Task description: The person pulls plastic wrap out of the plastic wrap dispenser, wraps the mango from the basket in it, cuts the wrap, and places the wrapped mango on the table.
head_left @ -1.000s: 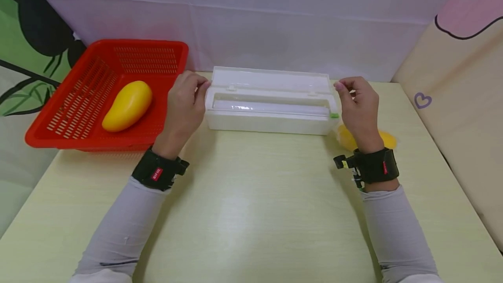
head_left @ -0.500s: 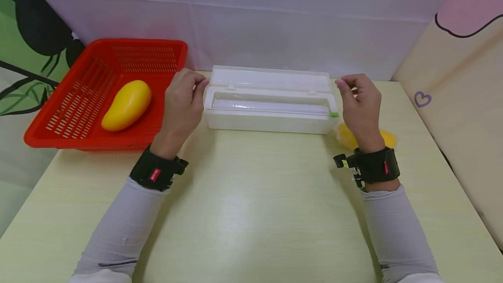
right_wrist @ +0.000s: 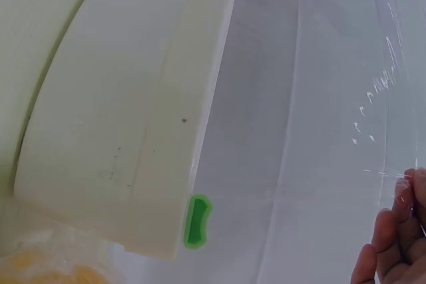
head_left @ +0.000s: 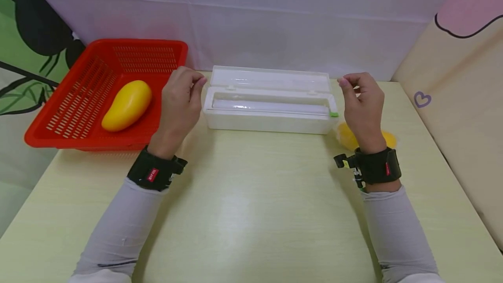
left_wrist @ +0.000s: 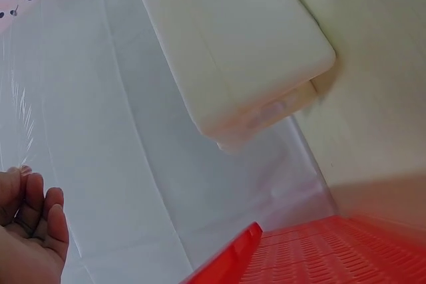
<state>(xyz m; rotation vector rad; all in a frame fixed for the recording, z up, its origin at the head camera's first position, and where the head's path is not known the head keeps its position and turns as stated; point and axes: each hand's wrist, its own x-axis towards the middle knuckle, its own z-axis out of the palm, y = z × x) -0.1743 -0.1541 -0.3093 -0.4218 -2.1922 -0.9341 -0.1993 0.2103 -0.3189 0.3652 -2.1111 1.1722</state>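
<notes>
A pale lilac backdrop [head_left: 275, 34] fills the rear, and here's the light wooden table [head_left: 251, 200] running out in front of it! Over on the left sits the red basket [head_left: 106, 145], its slotted walls sloping outward. Centre stage, the long white box [head_left: 271, 123] rests on the table near the backdrop, lid [head_left: 271, 78] tipped back, 1 pale roll [head_left: 271, 107] lying in its trough. And there's the clear film [right_wrist: 383, 81], up above the box, glinting with creases in both wrist views, faint from the head!

2 hands on it: the left hand [head_left: 178, 106] pinches the film between thumb and fingertips, just beside the basket; the right hand [head_left: 363, 108] pinches it too, beyond the box's other end. 1 yellow mango [head_left: 127, 105] lies in the basket. A yellow item [head_left: 347, 136] in clear wrap sits partly hidden by the right hand. Smallest of all, a green tab [head_left: 334, 114] on the box's right end!
</notes>
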